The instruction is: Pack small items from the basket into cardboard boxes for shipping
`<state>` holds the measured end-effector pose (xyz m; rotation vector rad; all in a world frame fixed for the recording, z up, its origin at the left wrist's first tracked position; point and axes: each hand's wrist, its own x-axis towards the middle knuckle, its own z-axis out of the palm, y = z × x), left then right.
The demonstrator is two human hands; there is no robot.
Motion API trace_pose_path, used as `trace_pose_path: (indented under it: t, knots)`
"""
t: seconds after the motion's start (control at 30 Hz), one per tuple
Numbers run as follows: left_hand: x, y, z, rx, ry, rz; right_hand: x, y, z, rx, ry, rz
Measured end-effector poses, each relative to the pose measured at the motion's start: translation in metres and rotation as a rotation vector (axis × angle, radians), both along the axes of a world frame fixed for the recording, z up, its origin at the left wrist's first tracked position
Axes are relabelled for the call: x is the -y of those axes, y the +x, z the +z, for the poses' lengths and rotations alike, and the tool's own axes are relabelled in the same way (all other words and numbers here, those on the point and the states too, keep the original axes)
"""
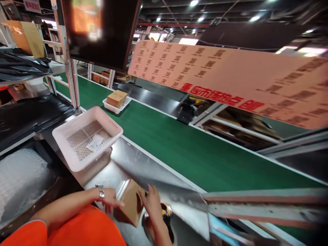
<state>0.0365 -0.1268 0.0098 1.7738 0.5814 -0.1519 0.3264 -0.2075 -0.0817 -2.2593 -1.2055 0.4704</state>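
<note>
At the bottom of the view my left hand [110,199] and my right hand [151,202] hold a small brown cardboard box [130,203] between them over a shiny metal worktop [133,167]. My left fingers press its left side; my right fingers curl over its upper right edge. A metal watch band circles my left wrist. An orange sleeve covers my left upper arm. A dark round object with a yellow part [166,213] lies just right of my right hand.
A white perforated basket [77,136] holding a paper slip stands tilted at the worktop's left. A green conveyor belt [184,150] runs diagonally, carrying a white tray with a brown box [116,99]. A printed cardboard sheet [230,78] hangs above. Black bags fill shelves on the left.
</note>
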Motion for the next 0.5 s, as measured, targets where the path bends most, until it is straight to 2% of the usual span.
trace_pose_path:
  t: [0.1, 0.2, 0.27, 0.33, 0.4, 0.47, 0.5]
  knots:
    - [-0.031, -0.030, 0.036, 0.069, 0.118, 0.082, 0.007, -0.042, -0.030, 0.137, 0.002, -0.024]
    - [-0.092, -0.072, 0.078, 0.097, 0.313, 0.300, 0.023, -0.088, -0.057, 0.278, -0.104, -0.084]
    - [-0.141, -0.098, 0.099, 0.039, 0.467, 0.391, 0.032, -0.103, -0.063, 0.358, -0.201, -0.067]
    - [-0.186, -0.114, 0.110, -0.069, 0.623, 0.448, 0.036, -0.104, -0.060, 0.394, -0.276, 0.042]
    - [-0.221, -0.119, 0.111, -0.150, 0.682, 0.436, 0.039, -0.097, -0.055, 0.387, -0.300, 0.204]
    - [-0.245, -0.113, 0.107, -0.146, 0.685, 0.393, 0.044, -0.091, -0.054, 0.383, -0.286, 0.293]
    - [-0.252, -0.108, 0.105, -0.114, 0.683, 0.374, 0.048, -0.090, -0.055, 0.387, -0.280, 0.277]
